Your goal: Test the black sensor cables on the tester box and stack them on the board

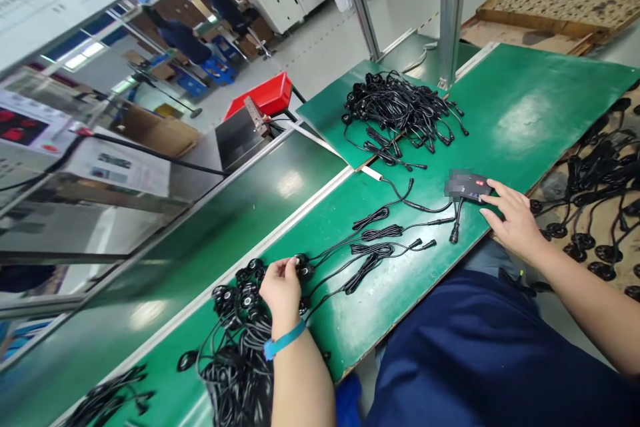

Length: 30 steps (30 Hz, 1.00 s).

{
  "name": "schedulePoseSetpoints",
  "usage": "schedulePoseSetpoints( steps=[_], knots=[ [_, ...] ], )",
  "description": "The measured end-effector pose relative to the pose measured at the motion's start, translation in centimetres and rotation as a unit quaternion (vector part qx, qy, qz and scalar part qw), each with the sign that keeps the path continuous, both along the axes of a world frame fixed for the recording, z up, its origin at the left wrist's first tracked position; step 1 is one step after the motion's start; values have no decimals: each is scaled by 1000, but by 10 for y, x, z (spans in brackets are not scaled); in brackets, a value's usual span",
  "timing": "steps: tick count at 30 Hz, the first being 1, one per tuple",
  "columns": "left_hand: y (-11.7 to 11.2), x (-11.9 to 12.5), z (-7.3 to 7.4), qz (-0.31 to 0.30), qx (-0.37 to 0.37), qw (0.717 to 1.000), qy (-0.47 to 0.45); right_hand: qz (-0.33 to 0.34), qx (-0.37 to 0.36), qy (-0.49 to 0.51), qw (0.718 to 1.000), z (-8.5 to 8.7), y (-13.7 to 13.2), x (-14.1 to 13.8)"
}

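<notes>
My left hand [283,283], with a blue band at the wrist, is closed in a pinch at a small round black cable head [304,271]. Thin black leads run from there to bundled cables [383,233] lying on the green table. My right hand [513,217] has its fingers stretched out, fingertips touching the right end of a flat black control box [473,187] with a small red display. Short leads with plugs [454,233] come out of the box. One of them joins a bundled cable, and another lead runs to a white connector [371,173].
A large heap of black cables [400,107] lies farther back on the green table [540,100]. Beside my left forearm is another heap [240,360] with round heads. More cables lie on a board [600,213] at right. A metal post [453,20] and red bin [263,97] stand behind.
</notes>
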<state>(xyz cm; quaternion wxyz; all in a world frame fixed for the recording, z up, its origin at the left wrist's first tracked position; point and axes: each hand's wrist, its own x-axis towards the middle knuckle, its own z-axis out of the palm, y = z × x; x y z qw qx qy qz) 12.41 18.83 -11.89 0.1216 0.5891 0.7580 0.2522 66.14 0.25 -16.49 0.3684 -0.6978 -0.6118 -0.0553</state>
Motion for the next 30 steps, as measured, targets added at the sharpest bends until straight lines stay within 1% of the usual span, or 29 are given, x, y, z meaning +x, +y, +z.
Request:
schedulePoseSetpoints(
  steps=[3, 5, 7, 8, 9, 10, 11, 13, 15, 16, 17, 19, 20, 22, 23, 25, 28, 30],
  knots=[
    [2, -1, 3, -30, -24, 999, 24, -7, 4, 33, 999, 7, 3, -4],
    [2, -1, 7, -42, -32, 998, 44, -32, 31, 61, 997, 15, 5, -11],
    [1, 6, 12, -54, -5, 995, 88, -48, 65, 79, 994, 23, 8, -23],
    [0, 13, 15, -65, 25, 991, 117, -40, 73, 88, 993, 27, 10, -29],
    [-2, 24, 19, -84, 62, 984, 142, -16, 68, 100, 992, 31, 12, -36],
    [-5, 38, 23, -113, 102, 976, 156, 23, 49, 116, 992, 34, 14, -41],
    [-10, 56, 28, -157, 137, 966, 152, 67, 19, 133, 989, 36, 17, -46],
    [-23, 102, 37, -283, 171, 938, 103, 138, -57, 144, 978, 38, 24, -52],
    [-38, 153, 45, -423, 157, 891, 47, 169, -123, 124, 970, 37, 32, -53],
    [-45, 178, 47, -477, 142, 867, 28, 172, -146, 111, 968, 37, 36, -52],
    [-51, 201, 47, -519, 125, 845, 16, 173, -166, 99, 966, 37, 39, -51],
    [-57, 242, 42, -576, 83, 814, 8, 171, -199, 84, 961, 36, 45, -48],
    [-57, 257, 37, -590, 61, 805, 10, 173, -210, 79, 959, 36, 48, -47],
    [-55, 276, 25, -596, 24, 802, 21, 185, -222, 81, 954, 35, 51, -44],
    [-53, 280, 20, -593, 12, 805, 27, 196, -223, 88, 951, 35, 52, -42],
    [-51, 281, 13, -588, -3, 808, 32, 215, -218, 115, 945, 34, 52, -39],
    [-51, 273, 16, -595, -32, 803, 3, 222, -204, 187, 935, 34, 51, -33],
    [-49, 271, 21, -596, -50, 801, -30, 203, -194, 243, 928, 34, 50, -32]
  ],
)
